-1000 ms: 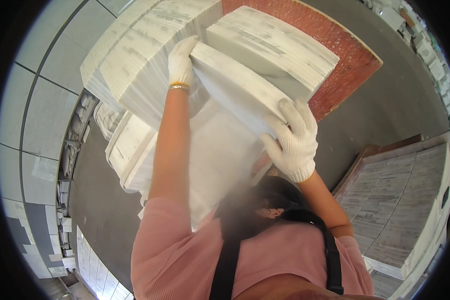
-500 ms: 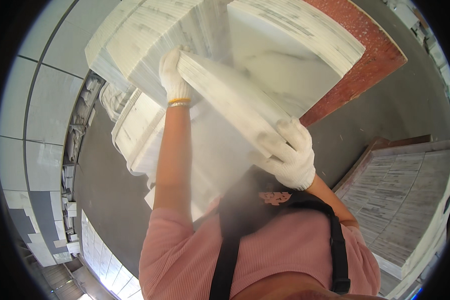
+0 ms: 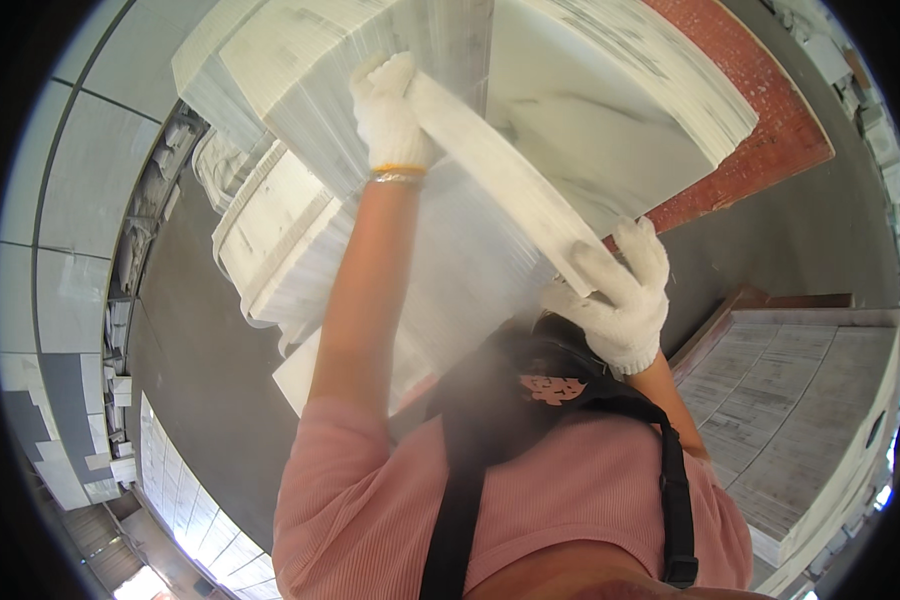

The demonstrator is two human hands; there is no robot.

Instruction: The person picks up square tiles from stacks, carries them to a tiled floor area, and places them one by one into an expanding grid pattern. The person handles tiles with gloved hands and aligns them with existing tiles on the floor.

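Between my two hands, both in white knit gloves, is a white marble tile [image 3: 515,180] standing on edge, its long pale edge facing up; whether it is one tile or a thin bundle I cannot tell. My left hand [image 3: 395,115] is closed round its far left end. At the near right end, my right hand [image 3: 620,295] grips it with the fingers bent over the edge. Just beyond it stands a row of upright marble tiles [image 3: 315,65]. On the right, another marble block [image 3: 590,130] shows a smooth face with grey veins.
A red speckled board [image 3: 770,140] lies under the right-hand block. More strapped white tiles [image 3: 285,220] sit to the left, near the grey floor [image 3: 205,330]. At the lower right is a wood-framed pallet of grey-streaked tiles [image 3: 780,390]. Large wall panels [image 3: 95,150] line the left.
Both hands have shifted to the right with the tile, the left one also farther from me. The tile's top edge now looks narrower and more even. My grip is kept.
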